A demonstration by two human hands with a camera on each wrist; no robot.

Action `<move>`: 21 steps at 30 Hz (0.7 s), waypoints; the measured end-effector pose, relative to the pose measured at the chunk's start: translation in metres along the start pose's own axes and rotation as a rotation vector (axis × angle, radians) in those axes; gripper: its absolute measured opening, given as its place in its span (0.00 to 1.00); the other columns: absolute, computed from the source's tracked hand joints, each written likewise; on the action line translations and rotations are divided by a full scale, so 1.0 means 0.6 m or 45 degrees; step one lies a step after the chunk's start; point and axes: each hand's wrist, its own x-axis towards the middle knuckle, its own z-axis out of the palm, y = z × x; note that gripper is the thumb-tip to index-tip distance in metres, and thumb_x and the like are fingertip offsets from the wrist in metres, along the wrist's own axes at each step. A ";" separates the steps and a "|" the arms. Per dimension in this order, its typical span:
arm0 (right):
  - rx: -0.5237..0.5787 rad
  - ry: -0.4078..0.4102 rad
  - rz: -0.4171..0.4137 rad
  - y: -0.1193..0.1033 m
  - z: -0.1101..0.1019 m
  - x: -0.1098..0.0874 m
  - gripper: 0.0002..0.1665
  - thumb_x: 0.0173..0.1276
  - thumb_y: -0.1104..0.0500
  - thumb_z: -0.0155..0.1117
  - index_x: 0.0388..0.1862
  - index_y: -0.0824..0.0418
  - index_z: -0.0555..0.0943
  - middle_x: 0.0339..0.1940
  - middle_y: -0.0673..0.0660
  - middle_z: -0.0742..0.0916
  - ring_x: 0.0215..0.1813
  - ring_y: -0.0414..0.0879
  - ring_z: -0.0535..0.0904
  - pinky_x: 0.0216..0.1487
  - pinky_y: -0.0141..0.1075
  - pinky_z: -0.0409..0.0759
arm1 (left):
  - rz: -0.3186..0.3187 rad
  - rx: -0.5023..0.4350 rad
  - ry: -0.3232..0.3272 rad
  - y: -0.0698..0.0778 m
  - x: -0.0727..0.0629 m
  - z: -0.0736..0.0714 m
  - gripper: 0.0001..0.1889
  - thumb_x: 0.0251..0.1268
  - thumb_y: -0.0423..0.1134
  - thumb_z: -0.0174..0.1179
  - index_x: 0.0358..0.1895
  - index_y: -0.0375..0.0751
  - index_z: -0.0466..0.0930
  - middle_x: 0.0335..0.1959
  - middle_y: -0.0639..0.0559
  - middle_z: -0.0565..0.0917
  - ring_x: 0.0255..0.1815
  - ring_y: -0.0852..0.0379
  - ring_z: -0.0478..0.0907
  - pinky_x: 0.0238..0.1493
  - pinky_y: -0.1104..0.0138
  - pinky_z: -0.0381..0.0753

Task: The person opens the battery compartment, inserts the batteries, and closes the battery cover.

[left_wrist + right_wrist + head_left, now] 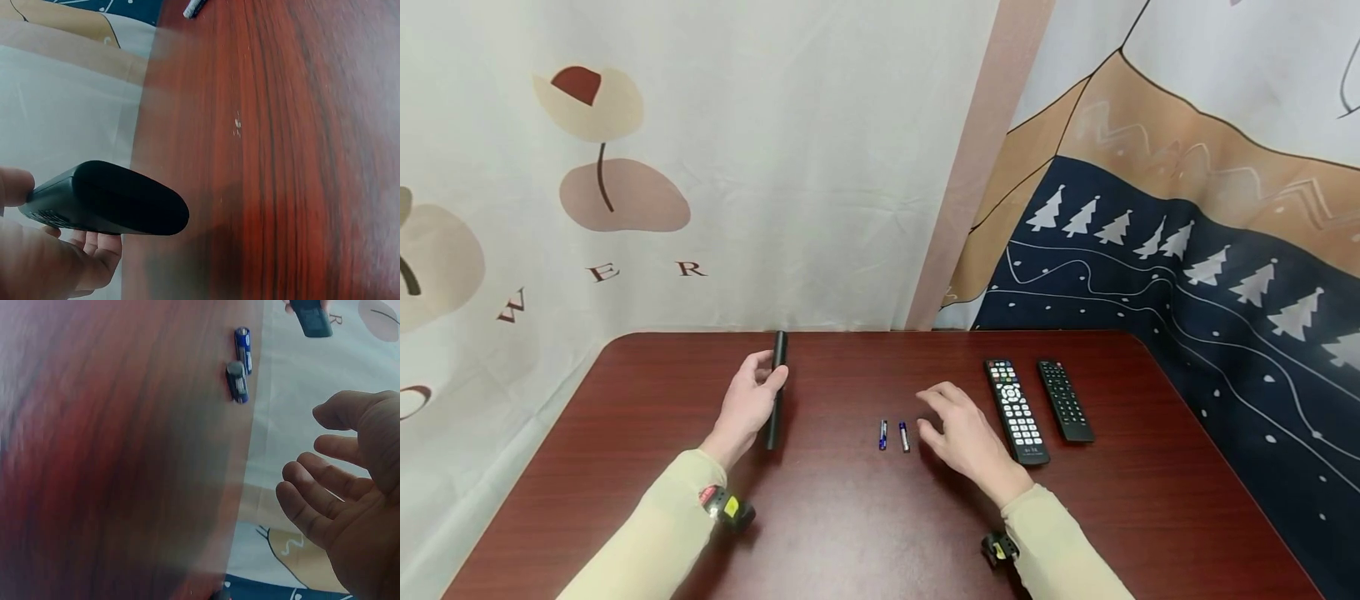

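Note:
My left hand (748,404) grips a black remote control (778,412) at the left of the table, thumb on one side and fingers on the other. It is turned on edge, so only its narrow side shows in the head view; the left wrist view has the remote's smooth black end (131,200) close up. Two small blue-and-silver batteries (883,435) lie side by side mid-table. Just right of them hovers my right hand (964,435), fingers loosely bent and holding nothing. In the right wrist view its fingers (319,487) are spread apart, with both batteries (237,384) beyond.
Two more black remotes lie on the right of the table: a larger one with white buttons (1017,412) beside my right hand, and a smaller one (1065,402) further right. The dark red wooden table (835,517) meets a printed curtain (820,208) at its back edge.

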 end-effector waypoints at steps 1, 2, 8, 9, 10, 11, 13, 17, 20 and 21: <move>-0.003 0.003 0.007 0.002 -0.002 0.000 0.21 0.65 0.64 0.72 0.57 0.65 0.85 0.50 0.57 0.85 0.50 0.49 0.82 0.49 0.44 0.85 | 0.004 0.015 0.007 -0.001 0.000 -0.002 0.28 0.83 0.43 0.51 0.78 0.39 0.59 0.64 0.34 0.72 0.61 0.39 0.73 0.54 0.55 0.72; -0.003 0.004 0.012 0.005 -0.004 0.000 0.21 0.65 0.64 0.72 0.57 0.65 0.85 0.50 0.57 0.85 0.50 0.50 0.82 0.49 0.45 0.85 | 0.009 0.032 0.011 -0.002 0.001 -0.004 0.28 0.83 0.44 0.51 0.78 0.39 0.59 0.64 0.34 0.72 0.61 0.39 0.73 0.53 0.55 0.72; -0.043 0.023 0.028 0.020 -0.015 -0.001 0.21 0.65 0.64 0.73 0.57 0.66 0.85 0.50 0.58 0.85 0.51 0.52 0.82 0.51 0.46 0.85 | 0.008 0.121 0.012 -0.007 0.002 -0.015 0.29 0.82 0.46 0.52 0.79 0.40 0.58 0.64 0.34 0.71 0.65 0.37 0.71 0.57 0.50 0.73; -0.051 0.027 0.031 0.023 -0.016 -0.002 0.21 0.65 0.64 0.73 0.57 0.66 0.85 0.50 0.58 0.85 0.51 0.52 0.82 0.52 0.46 0.85 | 0.004 0.132 0.006 -0.008 0.002 -0.017 0.30 0.82 0.46 0.52 0.79 0.41 0.58 0.65 0.34 0.71 0.66 0.37 0.70 0.58 0.49 0.73; -0.055 0.029 0.036 0.025 -0.018 -0.003 0.21 0.65 0.64 0.73 0.57 0.66 0.85 0.50 0.58 0.85 0.52 0.52 0.82 0.52 0.46 0.85 | 0.006 0.144 0.003 -0.010 0.002 -0.018 0.30 0.82 0.46 0.52 0.79 0.40 0.57 0.65 0.33 0.71 0.67 0.37 0.70 0.59 0.48 0.73; -0.056 0.032 0.040 0.027 -0.019 -0.003 0.21 0.65 0.64 0.73 0.56 0.66 0.85 0.50 0.58 0.85 0.52 0.52 0.82 0.52 0.46 0.85 | 0.008 0.157 0.000 -0.011 0.003 -0.019 0.30 0.82 0.46 0.52 0.80 0.40 0.57 0.66 0.33 0.71 0.67 0.37 0.70 0.59 0.48 0.73; -0.064 0.037 0.050 0.033 -0.022 -0.005 0.21 0.64 0.64 0.73 0.56 0.67 0.85 0.50 0.59 0.85 0.52 0.53 0.82 0.53 0.46 0.85 | 0.010 0.183 0.000 -0.015 0.003 -0.022 0.31 0.82 0.46 0.52 0.80 0.40 0.56 0.66 0.33 0.71 0.67 0.37 0.70 0.59 0.47 0.74; -0.078 0.032 0.080 0.042 -0.029 -0.008 0.21 0.65 0.64 0.73 0.57 0.67 0.84 0.51 0.60 0.85 0.52 0.53 0.82 0.52 0.46 0.85 | 0.023 0.256 0.011 -0.020 0.005 -0.027 0.31 0.81 0.45 0.53 0.79 0.39 0.56 0.65 0.32 0.71 0.66 0.36 0.71 0.58 0.47 0.76; -0.090 0.018 0.111 0.048 -0.035 -0.011 0.21 0.65 0.64 0.73 0.58 0.67 0.84 0.52 0.60 0.85 0.51 0.53 0.83 0.51 0.46 0.86 | 0.047 0.317 0.019 -0.024 0.006 -0.031 0.32 0.81 0.45 0.53 0.79 0.37 0.56 0.65 0.31 0.72 0.65 0.36 0.73 0.57 0.46 0.77; -0.093 0.015 0.119 0.050 -0.036 -0.012 0.22 0.65 0.64 0.73 0.58 0.67 0.84 0.52 0.60 0.85 0.51 0.53 0.83 0.51 0.46 0.85 | 0.058 0.339 0.022 -0.026 0.006 -0.032 0.32 0.81 0.45 0.54 0.79 0.37 0.56 0.65 0.30 0.73 0.64 0.35 0.74 0.57 0.46 0.77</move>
